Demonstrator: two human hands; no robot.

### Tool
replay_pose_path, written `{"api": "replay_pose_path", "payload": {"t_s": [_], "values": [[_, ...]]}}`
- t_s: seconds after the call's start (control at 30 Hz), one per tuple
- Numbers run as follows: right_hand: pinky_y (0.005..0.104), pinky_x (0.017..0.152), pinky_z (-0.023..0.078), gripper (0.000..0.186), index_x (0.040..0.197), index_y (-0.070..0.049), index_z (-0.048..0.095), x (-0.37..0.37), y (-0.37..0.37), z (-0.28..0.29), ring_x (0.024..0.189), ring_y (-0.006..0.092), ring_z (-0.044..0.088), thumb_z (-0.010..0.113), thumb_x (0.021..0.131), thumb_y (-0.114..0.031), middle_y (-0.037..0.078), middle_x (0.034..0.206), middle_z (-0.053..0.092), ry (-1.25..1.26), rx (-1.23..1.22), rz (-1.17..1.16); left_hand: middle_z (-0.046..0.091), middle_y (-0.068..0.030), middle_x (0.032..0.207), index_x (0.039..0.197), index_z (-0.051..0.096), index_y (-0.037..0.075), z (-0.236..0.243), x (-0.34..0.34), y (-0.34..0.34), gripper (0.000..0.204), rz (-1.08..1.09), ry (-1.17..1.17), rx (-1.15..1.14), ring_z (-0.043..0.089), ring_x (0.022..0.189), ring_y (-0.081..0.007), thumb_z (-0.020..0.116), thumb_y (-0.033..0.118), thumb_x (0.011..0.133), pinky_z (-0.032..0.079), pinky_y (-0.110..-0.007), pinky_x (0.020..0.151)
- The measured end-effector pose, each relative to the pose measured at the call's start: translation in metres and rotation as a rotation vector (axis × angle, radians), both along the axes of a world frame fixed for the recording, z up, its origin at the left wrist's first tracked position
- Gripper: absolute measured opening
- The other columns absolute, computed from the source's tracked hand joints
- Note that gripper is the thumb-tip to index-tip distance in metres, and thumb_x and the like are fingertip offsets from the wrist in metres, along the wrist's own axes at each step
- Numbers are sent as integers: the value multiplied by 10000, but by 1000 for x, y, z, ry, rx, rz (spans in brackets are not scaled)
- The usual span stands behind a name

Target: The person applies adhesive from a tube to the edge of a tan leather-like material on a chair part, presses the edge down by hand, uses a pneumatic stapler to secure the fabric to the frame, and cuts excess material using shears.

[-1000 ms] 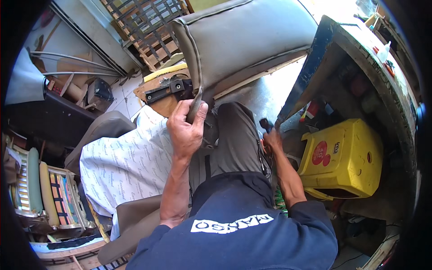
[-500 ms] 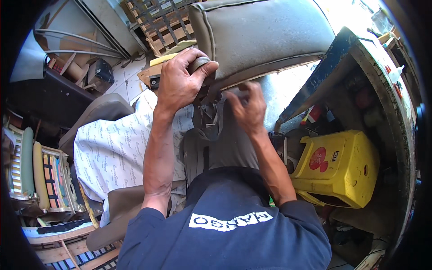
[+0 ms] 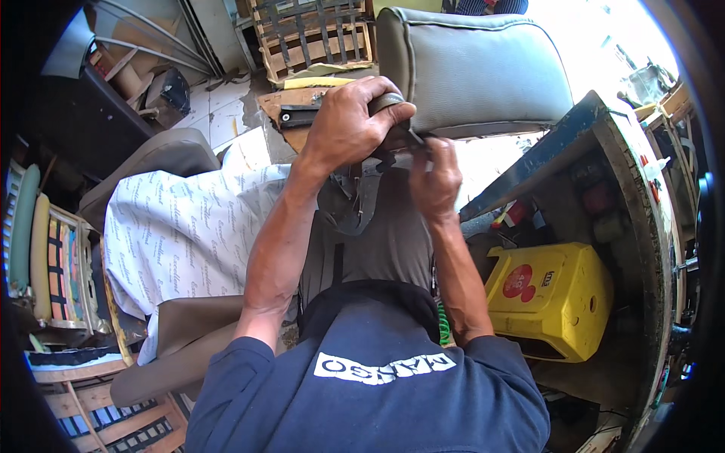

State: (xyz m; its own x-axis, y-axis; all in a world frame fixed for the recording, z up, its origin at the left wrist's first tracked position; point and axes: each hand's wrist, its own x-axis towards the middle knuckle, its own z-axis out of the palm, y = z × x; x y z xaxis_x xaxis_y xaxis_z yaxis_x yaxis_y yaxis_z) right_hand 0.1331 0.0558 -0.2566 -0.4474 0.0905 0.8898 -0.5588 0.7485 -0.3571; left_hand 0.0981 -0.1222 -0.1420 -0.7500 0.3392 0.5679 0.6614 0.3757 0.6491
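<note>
My left hand [image 3: 351,124] is closed around a rolled grey strip of material [image 3: 388,101], thumb on top, at the near left corner of a grey padded seat piece [image 3: 491,68] with piped edges. Between both hands a dark strip [image 3: 408,139] is stretched. My right hand [image 3: 436,181] has its fingers curled in on the far end of that strip; its fingertips are partly hidden. Below the hands, a loose grey band [image 3: 368,202] hangs in a loop over my lap.
A yellow plastic stool [image 3: 555,298] lies tipped under a worn blue-edged bench [image 3: 529,162] on the right. White printed sheeting [image 3: 196,234] drapes at the left beside brown padded pieces [image 3: 170,162]. A webbed wooden frame [image 3: 313,38] stands beyond.
The view has shifted, so the padded piece appears farther right. My right hand has come nearer my left hand and closed on the dark strip. The left keeps its grip.
</note>
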Motion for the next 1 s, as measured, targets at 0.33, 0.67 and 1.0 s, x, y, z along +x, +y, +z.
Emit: {"api": "replay_pose_path", "payload": {"t_s": [0.33,0.67,1.0], "values": [[453,689,518,266,900,-38,575,-2,-1,10,807,353,613,744,714,49,152,909,606,139,106,-89,727,-97,862,999,734,27,-8,16,-8,309,28,89,64,693,794,-181,810,306,891,529,-329,732],[441,687,521,339,975,-57,611,-8,-1,3,847,331,607,763,685,31,128,958,600,152,39,-82,607,-123,966,958,662,50,-78,84,31,192,505,404,110,611,928,-321,699,-38,791,515,-427,830],[422,683,534,240,956,-32,641,4,8,5,819,340,619,746,745,10,135,940,603,135,26,33,714,-120,914,1060,665,-7,-95,65,81,275,384,-75,457,688,815,-215,768,218,940,544,-357,741]]}}
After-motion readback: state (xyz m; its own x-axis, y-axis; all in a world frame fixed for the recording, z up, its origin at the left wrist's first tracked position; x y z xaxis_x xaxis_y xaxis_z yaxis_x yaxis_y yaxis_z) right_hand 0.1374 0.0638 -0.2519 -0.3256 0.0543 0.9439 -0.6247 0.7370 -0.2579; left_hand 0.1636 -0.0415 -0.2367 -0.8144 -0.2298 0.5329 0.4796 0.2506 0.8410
